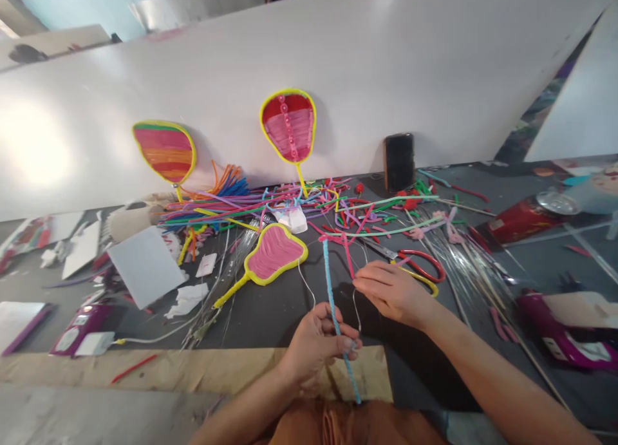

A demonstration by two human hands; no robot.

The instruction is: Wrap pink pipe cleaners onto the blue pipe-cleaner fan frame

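Pinching a fuzzy pink stem (349, 258) at its lower end, the right hand (393, 293) has its fingertips drawn together, right of the center of the frame. The left hand (326, 342), at the lower center, is closed around a light-blue twisted stem (330, 277), which runs upright with a slight tilt from the pink piece at the middle down to the bottom edge. The two hands are near each other but not touching. A thin pale wire (308, 284) curves down toward the left hand.

Just left of the blue stem, a pink fan-shaped piece (275, 255) with a yellow rim lies on the dark table (270, 326). Scissors (411, 252) with red and yellow handles lie just beyond the right hand. A heap of colored stems (241, 208) spreads across the middle of the frame; behind it, a yellow-rimmed fan (294, 129) stands at the upper center and a striped fan (167, 152) at the upper left. A dark phone (400, 163) leans upright at the upper right, with a red can (526, 219) lying at the far right.
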